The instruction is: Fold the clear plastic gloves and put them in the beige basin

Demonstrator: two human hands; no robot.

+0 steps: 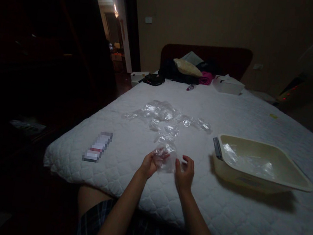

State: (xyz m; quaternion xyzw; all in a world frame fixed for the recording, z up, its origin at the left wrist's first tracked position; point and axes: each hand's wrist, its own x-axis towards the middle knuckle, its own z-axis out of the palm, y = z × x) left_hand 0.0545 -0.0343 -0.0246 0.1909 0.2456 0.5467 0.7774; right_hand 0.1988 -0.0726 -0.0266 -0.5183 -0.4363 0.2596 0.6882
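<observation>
Between my hands hangs a clear plastic bag (167, 164), thin and crinkled. My left hand (149, 164) grips it from the left, and its fingers show blurred through the film. On the bag's right side my right hand (186, 175) is curved, thumb and fingers apart; its thumb is at the bag's edge, and whether it touches I cannot tell. Just beyond, more crumpled clear plastic bags (161, 111) lie in a loose pile on the white quilted bed (124, 175). To the right stands a cream plastic basin (252, 182) with clear plastic inside.
A blurred-out phone-like rectangle (97, 147) lies on the left of the bed. Near the headboard (207, 52) are a white box (228, 85), a pillow (188, 67), a dark bag (153, 79) and clothes. A fan (293, 85) stands at the right.
</observation>
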